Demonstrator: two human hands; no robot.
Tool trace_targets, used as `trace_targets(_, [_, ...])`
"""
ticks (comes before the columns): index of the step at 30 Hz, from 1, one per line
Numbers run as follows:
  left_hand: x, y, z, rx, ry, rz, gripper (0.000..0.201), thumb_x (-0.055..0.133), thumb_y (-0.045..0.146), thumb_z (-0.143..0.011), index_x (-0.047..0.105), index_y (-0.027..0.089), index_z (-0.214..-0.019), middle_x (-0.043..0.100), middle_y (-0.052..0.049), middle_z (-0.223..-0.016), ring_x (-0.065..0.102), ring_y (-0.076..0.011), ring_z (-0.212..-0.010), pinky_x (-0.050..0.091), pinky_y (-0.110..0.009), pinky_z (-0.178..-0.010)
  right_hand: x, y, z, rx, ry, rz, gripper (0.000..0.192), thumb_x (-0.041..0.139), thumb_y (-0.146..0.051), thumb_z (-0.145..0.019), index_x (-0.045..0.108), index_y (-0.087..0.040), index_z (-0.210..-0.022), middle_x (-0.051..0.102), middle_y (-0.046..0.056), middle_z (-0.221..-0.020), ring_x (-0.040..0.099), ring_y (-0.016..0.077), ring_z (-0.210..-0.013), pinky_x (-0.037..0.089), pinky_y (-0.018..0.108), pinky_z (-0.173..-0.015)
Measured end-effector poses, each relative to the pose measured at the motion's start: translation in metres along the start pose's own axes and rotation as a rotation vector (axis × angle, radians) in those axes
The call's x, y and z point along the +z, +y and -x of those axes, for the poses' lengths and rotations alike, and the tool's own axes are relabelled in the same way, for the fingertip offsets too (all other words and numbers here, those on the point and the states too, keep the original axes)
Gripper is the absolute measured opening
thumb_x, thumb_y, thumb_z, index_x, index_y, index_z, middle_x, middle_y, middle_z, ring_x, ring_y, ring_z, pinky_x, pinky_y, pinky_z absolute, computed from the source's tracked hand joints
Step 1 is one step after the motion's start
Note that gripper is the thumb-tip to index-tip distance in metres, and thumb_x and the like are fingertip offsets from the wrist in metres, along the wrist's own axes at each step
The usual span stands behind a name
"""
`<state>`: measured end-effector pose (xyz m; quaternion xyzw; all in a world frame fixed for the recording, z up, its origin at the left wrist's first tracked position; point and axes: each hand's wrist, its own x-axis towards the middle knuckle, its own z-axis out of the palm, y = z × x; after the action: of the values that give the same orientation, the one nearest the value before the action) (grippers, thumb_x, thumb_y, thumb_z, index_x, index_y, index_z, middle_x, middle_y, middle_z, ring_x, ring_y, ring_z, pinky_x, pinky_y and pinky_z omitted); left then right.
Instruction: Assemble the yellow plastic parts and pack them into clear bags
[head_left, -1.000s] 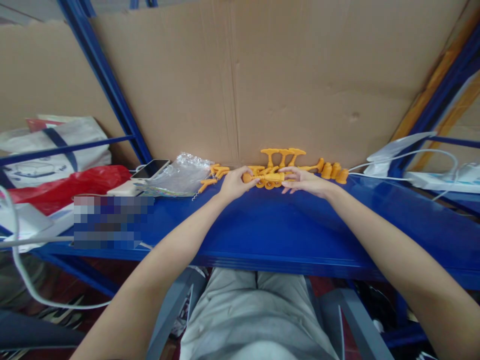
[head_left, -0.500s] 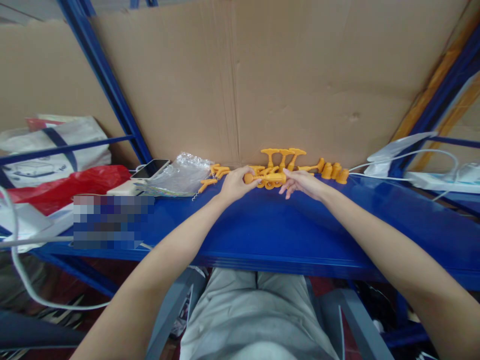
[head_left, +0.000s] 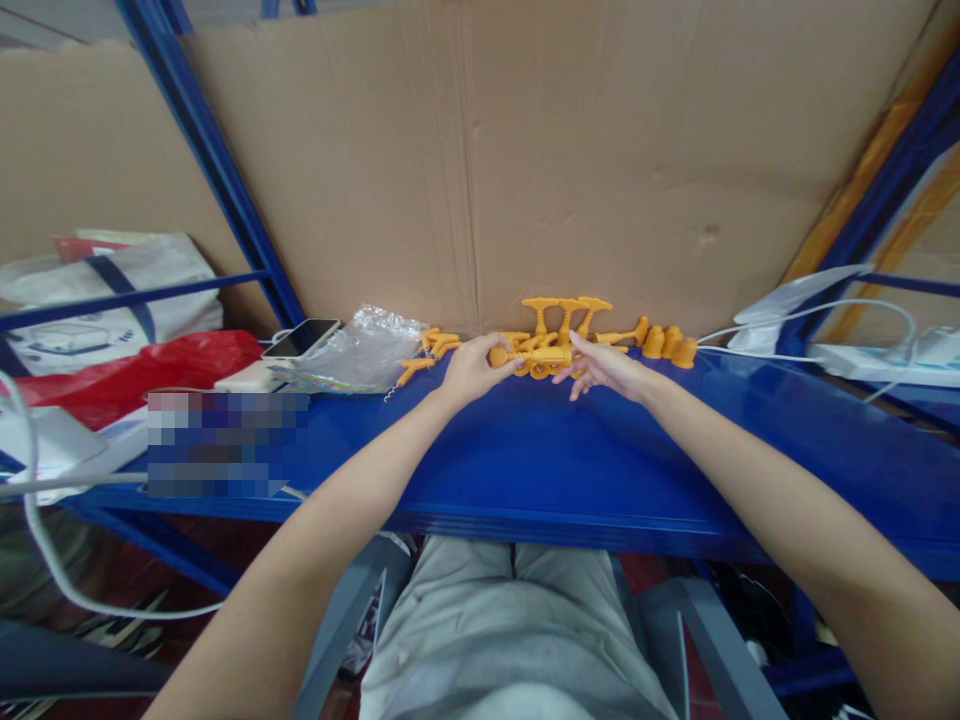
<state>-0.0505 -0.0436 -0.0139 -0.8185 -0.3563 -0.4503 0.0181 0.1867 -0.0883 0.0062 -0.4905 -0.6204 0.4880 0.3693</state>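
Left hand (head_left: 471, 368) and right hand (head_left: 604, 366) pinch opposite ends of a wheeled orange plastic toy body (head_left: 534, 357), steadying it on the blue metal shelf (head_left: 525, 460).

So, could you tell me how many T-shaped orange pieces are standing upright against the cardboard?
3: the T-shaped pieces stand side by side at the cardboard, just behind both hands; others may be hidden in the pile.
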Motion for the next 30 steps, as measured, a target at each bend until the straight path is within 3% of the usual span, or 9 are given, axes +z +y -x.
trace_targets(4, [-0.001,0.000,0.000,-0.011,-0.014,0.012,0.020,0.072,0.036,-0.078,0.062,0.019,-0.084,0.070,0.000,-0.077,0.062,-0.0155,-0.070,0.044,-0.024,-0.066,0.000,0.003,0.000,-0.098,0.014,-0.013,0.024,0.060,-0.038,-0.095,0.062,-0.018,-0.108,0.075,0.010,-0.101,0.069,0.0127,-0.064,0.052,0.023,-0.057])
trace_targets(10, [-0.001,0.001,0.000,-0.035,-0.056,-0.007,0.022,0.072,0.037,-0.078,0.061,0.019,-0.085,0.069,-0.001,-0.079,0.064,-0.0173,-0.073,0.044,-0.025,-0.067,0.002,0.003,0.000,-0.106,0.034,-0.046,0.016,0.064,-0.029,-0.092,0.064,-0.016,-0.101,0.076,0.010,-0.098,0.068,0.0109,-0.063,0.051,0.021,-0.056])
trace_targets(15, [-0.006,-0.004,-0.003,-0.111,-0.067,0.004,0.046,0.064,0.040,-0.087,0.052,0.021,-0.127,0.069,-0.003,-0.094,0.065,-0.0171,-0.073,0.049,-0.028,-0.069,0.000,0.004,-0.006,-0.189,0.195,-0.105,0.024,0.072,-0.030,-0.084,0.060,-0.017,-0.100,0.073,0.007,-0.096,0.068,0.0115,-0.066,0.052,0.024,-0.063])
trace_targets(18, [-0.015,-0.016,-0.005,-0.199,-0.052,-0.110,0.044,0.051,0.033,-0.094,0.046,0.020,-0.135,0.067,-0.009,-0.109,0.066,-0.0202,-0.089,0.051,-0.033,-0.084,-0.004,0.005,-0.016,-0.323,0.333,-0.043,0.036,0.073,-0.039,-0.081,0.057,-0.020,-0.108,0.070,0.005,-0.099,0.069,0.0138,-0.073,0.053,0.027,-0.069])
trace_targets(20, [-0.022,-0.026,-0.005,-0.280,-0.099,-0.273,0.039,0.049,0.025,-0.093,0.051,0.020,-0.131,0.064,-0.012,-0.120,0.062,-0.0254,-0.111,0.048,-0.039,-0.097,-0.003,0.004,-0.025,-0.409,0.402,0.059,0.044,0.072,-0.043,-0.081,0.054,-0.023,-0.115,0.068,0.006,-0.105,0.069,0.0163,-0.078,0.054,0.030,-0.072])
trace_targets(23, [-0.029,-0.041,0.000,-0.469,-0.270,-0.504,0.041,0.051,0.023,-0.089,0.055,0.021,-0.130,0.056,-0.017,-0.137,0.049,-0.0340,-0.132,0.043,-0.049,-0.104,0.006,0.000,-0.036,-0.483,0.488,0.335,0.043,0.066,-0.042,-0.085,0.053,-0.022,-0.121,0.065,0.010,-0.116,0.068,0.0218,-0.088,0.053,0.037,-0.079])
trace_targets(26, [-0.030,-0.053,0.004,-0.581,-0.438,-0.592,0.046,0.053,0.023,-0.086,0.056,0.024,-0.132,0.049,-0.017,-0.147,0.045,-0.0387,-0.136,0.041,-0.057,-0.105,0.025,-0.009,-0.040,-0.501,0.536,0.760,0.038,0.060,-0.035,-0.090,0.055,-0.018,-0.124,0.065,0.015,-0.124,0.065,0.0293,-0.103,0.048,0.043,-0.089])
trace_targets(30, [-0.027,-0.060,0.006,-0.565,-0.538,-0.608,0.043,0.053,0.024,-0.084,0.062,0.030,-0.126,0.056,-0.012,-0.142,0.046,-0.0374,-0.136,0.042,-0.057,-0.105,0.053,-0.023,-0.044,-0.460,0.449,1.234,0.038,0.049,-0.027,-0.096,0.053,-0.014,-0.131,0.062,0.020,-0.130,0.061,0.0339,-0.115,0.040,0.045,-0.095])
